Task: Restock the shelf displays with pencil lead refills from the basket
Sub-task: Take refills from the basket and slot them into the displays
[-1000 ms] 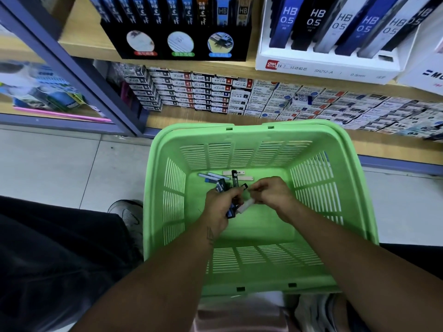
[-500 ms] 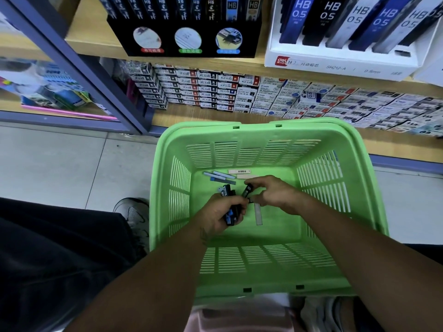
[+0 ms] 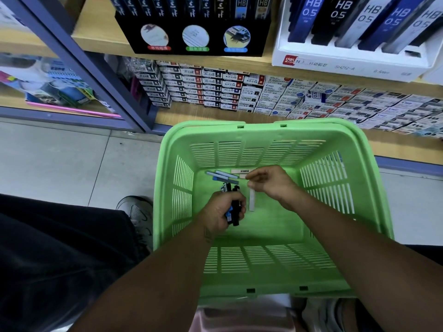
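Fingers (image 3: 236,203) of the left hand (image 3: 221,212) are clamped on dark refills (image 3: 233,213); right hand (image 3: 268,182) fingers pinch a white case (image 3: 251,200). "HB 0.5" is read on shelf packs (image 3: 340,20).

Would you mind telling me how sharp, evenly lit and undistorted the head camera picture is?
Head view: the green basket and left hand are fairly sharp; the right hand is slightly smeared; the shelf edge bows from the wide lens; lighting is soft and even, with faint shadows and no glare.

left hand (image 3: 221,209) fisted (gripping), right hand (image 3: 271,182) pinching
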The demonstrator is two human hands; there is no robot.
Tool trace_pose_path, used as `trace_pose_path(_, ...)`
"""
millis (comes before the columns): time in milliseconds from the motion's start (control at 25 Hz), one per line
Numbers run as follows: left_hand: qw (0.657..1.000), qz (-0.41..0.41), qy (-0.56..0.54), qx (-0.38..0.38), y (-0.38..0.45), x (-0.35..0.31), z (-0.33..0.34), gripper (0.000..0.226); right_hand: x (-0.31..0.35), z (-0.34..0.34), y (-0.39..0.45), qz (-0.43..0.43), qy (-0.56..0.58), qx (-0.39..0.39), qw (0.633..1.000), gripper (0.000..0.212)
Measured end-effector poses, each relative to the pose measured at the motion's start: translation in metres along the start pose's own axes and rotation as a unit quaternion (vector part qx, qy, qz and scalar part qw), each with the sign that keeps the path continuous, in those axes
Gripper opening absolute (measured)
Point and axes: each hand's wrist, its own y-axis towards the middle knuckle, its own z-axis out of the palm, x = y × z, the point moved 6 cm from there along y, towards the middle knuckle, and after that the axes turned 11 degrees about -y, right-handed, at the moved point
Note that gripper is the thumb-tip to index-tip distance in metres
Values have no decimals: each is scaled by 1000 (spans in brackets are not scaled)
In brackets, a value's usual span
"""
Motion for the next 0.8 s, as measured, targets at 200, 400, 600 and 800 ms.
trace_pose_path(200,998,-19,-26,48,-11,-5,11,5,6,-25,-9,5,65,-27,998,23)
trace_pose_path(400,994,11,25,105,-40,-32,39,19,39,-55,-37,-30,114,13,993,23)
trace_pose_path(600,979,76,123,143,-99,-70,91,59,81,-104,-82,-65,135,23,988,25)
trace_pose_path(800,952,194,134,193,-181,-108,156,44,131,-162,-142,-158,188,-12,969,26)
